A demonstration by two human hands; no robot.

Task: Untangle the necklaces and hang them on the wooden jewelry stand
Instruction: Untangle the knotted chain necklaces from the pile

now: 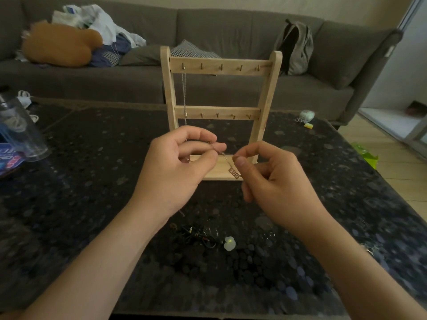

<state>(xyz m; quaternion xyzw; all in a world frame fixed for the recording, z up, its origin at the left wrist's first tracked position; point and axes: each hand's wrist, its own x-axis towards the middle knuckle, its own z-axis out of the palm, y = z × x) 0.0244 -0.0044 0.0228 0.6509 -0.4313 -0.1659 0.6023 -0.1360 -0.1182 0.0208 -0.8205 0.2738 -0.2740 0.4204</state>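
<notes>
Pinched between my left hand (pixel 178 167) and right hand (pixel 272 179), thin silver pendant chain (pixel 223 155) runs crosswise mid-frame; pale wooden stand (pixel 219 65) just beyond.

Your ladder-shaped wooden jewelry stand (pixel 220 68) sits on the dark speckled stone table (pixel 92 181) before the grey fabric sofa (pixel 208 21), 1 thin silver chain (pixel 184 93) hanging from its top rail's leftmost hook. Just before its base your left hand (pixel 175 167) and right hand (pixel 277 181) pinch a fine lettered-pendant necklace (pixel 233 173) between them; nearer you lies the tangled dark necklace heap (pixel 198 237).
</notes>
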